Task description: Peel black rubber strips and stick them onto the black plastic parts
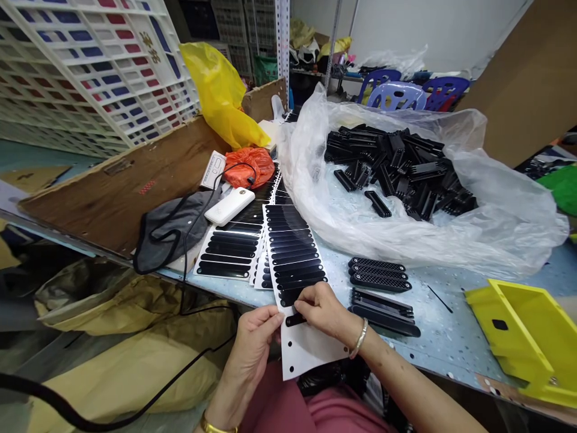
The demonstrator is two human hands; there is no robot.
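A sheet [294, 255] of black stickers is laid lengthwise from the bottom centre of the frame up toward the middle, its top leaning slightly left. The stickers are set crosswise, with their long axes running left to right. The bare lower end of the sheet hangs past the near edge of the table [451, 337]. The sheet's left edge is pinched by the left hand [256, 337], thumb on top. One sticker [295, 320] in the lower centre is pinched by the thumb and forefinger of the right hand [324, 313]. More sheets [229, 246] lie against the sheet on its left. Black parts [383, 294] are lined up just to its right. Bare tabletop is left between these and the yellow tray [527, 337] at lower right.
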